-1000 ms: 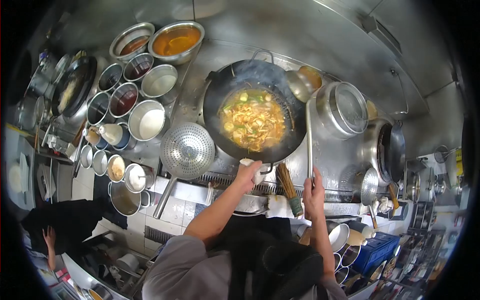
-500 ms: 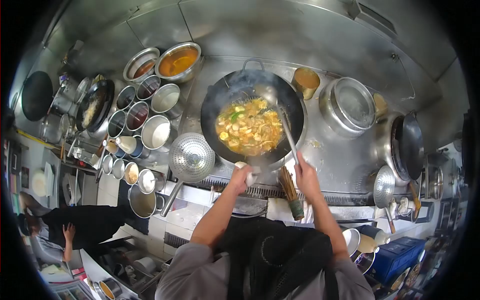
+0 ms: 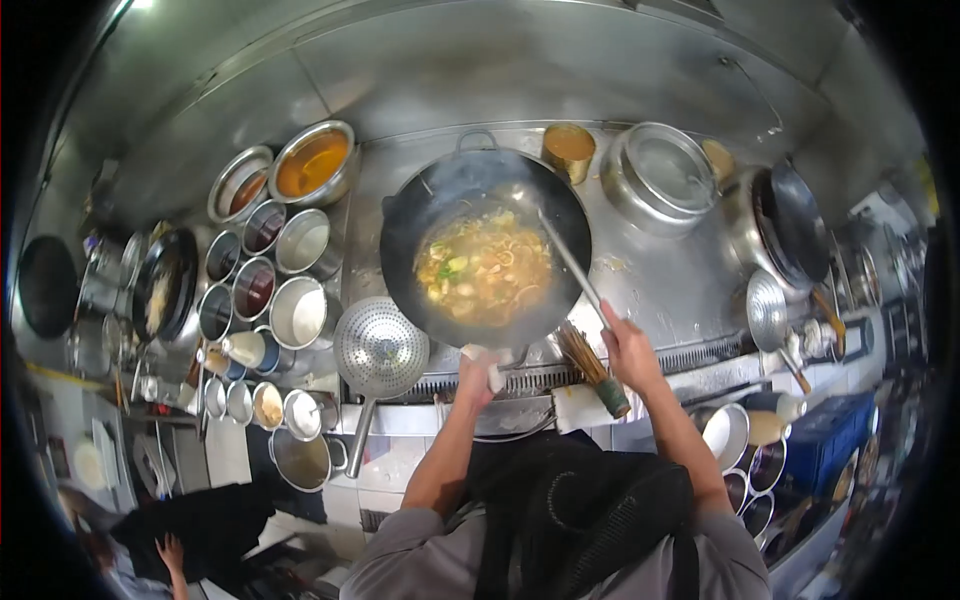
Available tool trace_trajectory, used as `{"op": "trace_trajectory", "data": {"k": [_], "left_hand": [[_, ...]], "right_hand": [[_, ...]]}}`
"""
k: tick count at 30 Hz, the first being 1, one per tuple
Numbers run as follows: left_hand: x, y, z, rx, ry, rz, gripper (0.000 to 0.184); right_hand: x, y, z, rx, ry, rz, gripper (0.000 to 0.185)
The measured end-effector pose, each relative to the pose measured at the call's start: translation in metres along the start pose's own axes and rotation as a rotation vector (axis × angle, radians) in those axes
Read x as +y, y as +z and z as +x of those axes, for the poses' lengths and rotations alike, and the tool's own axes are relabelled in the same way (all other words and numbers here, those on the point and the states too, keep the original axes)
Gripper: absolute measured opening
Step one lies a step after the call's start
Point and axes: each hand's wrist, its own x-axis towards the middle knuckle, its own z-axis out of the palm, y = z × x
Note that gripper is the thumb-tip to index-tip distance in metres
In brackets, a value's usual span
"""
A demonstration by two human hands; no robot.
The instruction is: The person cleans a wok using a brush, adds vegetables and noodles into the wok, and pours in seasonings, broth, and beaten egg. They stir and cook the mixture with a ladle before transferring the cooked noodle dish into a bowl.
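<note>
A large dark wok (image 3: 400, 250) sits on the stove, with a steaming, yellowish stew of chunks and some green pieces (image 3: 480, 270) inside. My left hand (image 3: 480, 377) is closed around a white cloth (image 3: 496, 378) at the wok's near rim, where a handle shows beside it. My right hand (image 3: 628, 345) grips the long metal handle of a ladle (image 3: 572, 262); its bowl, blurred by steam, lies at the far right inside the wok. Close to my right hand, a bamboo brush (image 3: 595, 372) with a green-bound end rests at the stove's front edge.
Left of the wok lies a perforated strainer (image 3: 381, 347), near several metal pots of sauces and powders. A bowl of orange liquid (image 3: 314, 166) stands behind them. To the right are a tin (image 3: 569, 152), a large pot (image 3: 660, 178) and another strainer (image 3: 768, 310). Another person (image 3: 185, 535) is at lower left.
The view has shifted, so the surroundings sit differently. Steam over the stew looks thicker. My right hand and the ladle handle have moved slightly down and right; both hands keep their holds.
</note>
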Motion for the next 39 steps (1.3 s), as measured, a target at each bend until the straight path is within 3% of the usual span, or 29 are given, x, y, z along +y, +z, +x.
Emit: {"op": "trace_trajectory", "data": {"k": [2, 5, 6, 9, 11, 12, 14, 15, 18, 19, 22, 24, 27, 30, 31, 32, 34, 36, 38, 39], "left_hand": [[0.006, -0.004, -0.014, -0.003, 0.044, 0.022, 0.034], [0.024, -0.022, -0.03, -0.078, -0.054, 0.06, 0.037], [0.027, -0.032, -0.029, -0.104, -0.079, 0.076, 0.037], [0.035, -0.056, -0.029, -0.241, -0.147, 0.148, 0.036], [0.041, -0.068, -0.039, -0.293, -0.121, 0.264, 0.034], [0.045, -0.07, -0.046, -0.332, -0.156, 0.293, 0.034], [0.055, -0.062, -0.066, -0.408, -0.185, 0.305, 0.033], [0.055, -0.058, -0.075, -0.484, -0.138, 0.322, 0.03], [0.073, -0.032, -0.112, -0.585, -0.28, 0.437, 0.034], [0.072, -0.027, -0.12, -0.601, -0.308, 0.441, 0.029], [0.051, -0.037, -0.12, -0.65, -0.45, 0.506, 0.017], [0.025, -0.045, -0.11, -0.727, -0.535, 0.68, 0.02], [-0.007, -0.017, -0.159, -0.815, -0.584, 0.952, 0.034], [0.013, 0.004, -0.213, -0.855, -0.616, 1.042, 0.034], [-0.002, 0.006, -0.208, -0.96, -0.664, 1.025, 0.029], [-0.028, 0.008, -0.208, -1.055, -0.705, 1.004, 0.027], [-0.059, 0.007, -0.215, -1.098, -0.77, 0.985, 0.028], [-0.083, 0.018, -0.239, -1.279, -0.882, 0.979, 0.031], [-0.101, 0.023, -0.276, -1.305, -0.963, 0.919, 0.029], [-0.115, 0.024, -0.289, -1.325, -0.968, 0.94, 0.029]], "right_hand": [[-0.004, 0.017, -0.006, 0.086, 0.06, -0.1, 0.058], [-0.026, 0.045, -0.048, 0.022, 0.173, -0.113, 0.058], [-0.042, 0.05, -0.071, 0.087, 0.045, 0.046, 0.057], [-0.116, 0.019, -0.146, -0.071, 0.429, 0.356, 0.055], [-0.142, 0.017, -0.187, -0.014, 0.837, 0.887, 0.054], [-0.144, 0.018, -0.199, 0.049, 0.823, 0.843, 0.055], [-0.15, 0.021, -0.205, 0.247, 0.665, 0.367, 0.053], [-0.152, 0.021, -0.206, 0.353, 0.609, 0.264, 0.053], [-0.164, 0.025, -0.223, 0.552, 0.569, 0.15, 0.054], [-0.157, 0.04, -0.24, 0.647, 0.437, 0.033, 0.057], [-0.197, 0.057, -0.312, 0.47, 0.694, 0.159, 0.057], [-0.24, 0.036, -0.37, 0.244, 0.96, 0.417, 0.058], [-0.245, 0.096, -0.47, 0.656, 0.743, 0.325, 0.06], [-0.311, 0.089, -0.496, 0.783, 1.086, 0.334, 0.058], [-0.311, 0.102, -0.508, 0.914, 1.045, 0.111, 0.059], [-0.309, 0.105, -0.522, 0.946, 1.066, 0.112, 0.059], [-0.335, 0.108, -0.533, 0.914, 1.381, 0.06, 0.06], [-0.367, 0.103, -0.543, 0.929, 1.443, 0.078, 0.06], [-0.412, 0.082, -0.543, 0.98, 1.445, 0.726, 0.06], [-0.421, 0.086, -0.544, 0.997, 1.453, 0.731, 0.06]]}}
